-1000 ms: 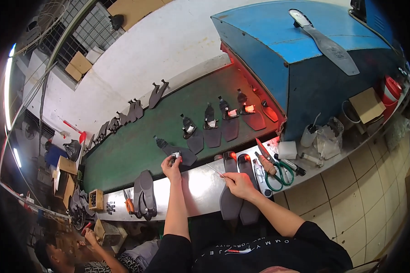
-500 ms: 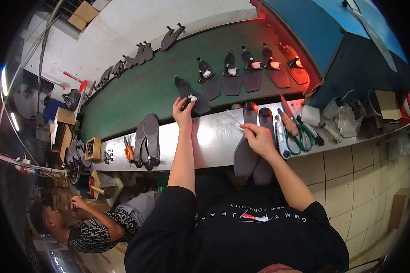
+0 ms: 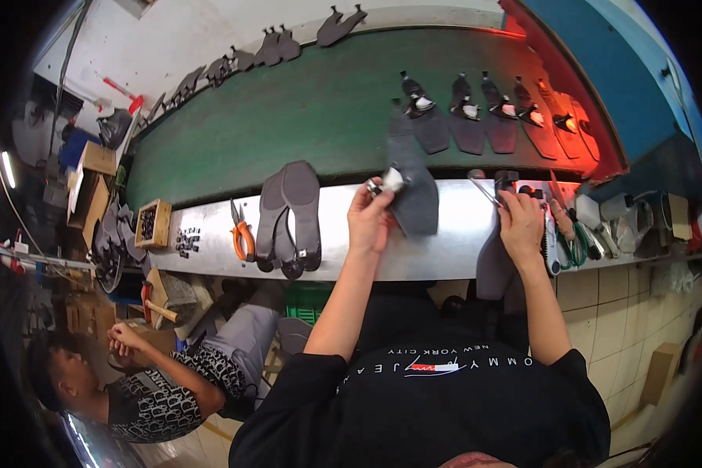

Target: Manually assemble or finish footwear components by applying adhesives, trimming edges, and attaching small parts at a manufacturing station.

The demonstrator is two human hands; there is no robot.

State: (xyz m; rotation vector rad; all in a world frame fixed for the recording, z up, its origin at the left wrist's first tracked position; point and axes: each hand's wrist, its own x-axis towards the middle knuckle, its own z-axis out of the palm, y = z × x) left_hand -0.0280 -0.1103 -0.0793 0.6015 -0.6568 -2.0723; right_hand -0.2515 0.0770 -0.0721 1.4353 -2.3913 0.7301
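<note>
My left hand [image 3: 370, 209] is closed on the strap of a dark high-heeled sandal [image 3: 415, 191]; white padding shows at the strap. The sandal's sole lies slanted over the metal edge of the bench, slightly blurred. My right hand [image 3: 522, 226] has its fingers pinched round a thin, light stick [image 3: 485, 188] pointing up and left; its tip is hard to make out. Beneath that hand, a pair of dark sandals [image 3: 494, 265] hangs over the bench's front edge, partly hidden by the hand and wrist.
Strapped sandals [image 3: 466, 129] line the green belt [image 3: 288, 117] toward a red-lit opening. Along the metal ledge [image 3: 351, 234] are another sandal pair [image 3: 287, 210], orange-handled pliers [image 3: 242, 234], a wooden box [image 3: 153, 224] and green scissors [image 3: 576, 248]. A co-worker [image 3: 164, 382] sits at left.
The sandal in my left hand has come off the belt toward me, over the metal ledge. My right hand has shifted up near the pair's heels. The view has swung left.
</note>
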